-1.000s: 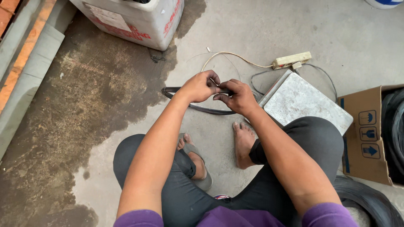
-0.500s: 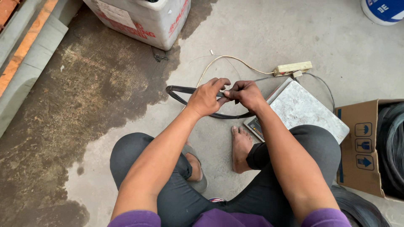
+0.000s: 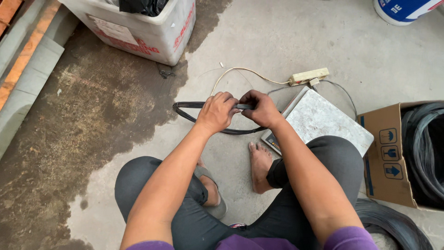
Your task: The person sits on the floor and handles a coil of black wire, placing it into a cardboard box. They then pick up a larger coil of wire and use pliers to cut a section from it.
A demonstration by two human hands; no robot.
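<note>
A: What lies around you, biggest first?

B: The concrete floor (image 3: 323, 41), with a dark wet stain spread over its left half. You sit on it with your knees spread, one foot bare and one in a sandal (image 3: 213, 203). At the top stands a white tub (image 3: 152, 28) with something black inside. At the right edge an open carton (image 3: 386, 157) holds coils of dark wire, and another coil (image 3: 393, 224) lies on the floor just below it.

A: And closer in?

B: A flat scale (image 3: 323, 118) with a grey metal plate sits by your right knee. Beyond it a cream power strip (image 3: 309, 76) lies on the floor, its pale cord curving towards your hands. A blue and white bucket (image 3: 402, 8) shows at the top right corner.

A: What are your hands doing?

B: Both hold a long flat loop (image 3: 185, 107) of dark wire in front of your feet. Your left hand (image 3: 216, 113) has its fingers curled tight over the top strands. Your right hand (image 3: 261, 109) pinches the same strands just beside it, fingers closed on them, the two hands almost touching. The loop sticks out to the left of your left hand, and its lower strands sag beneath both hands.
</note>
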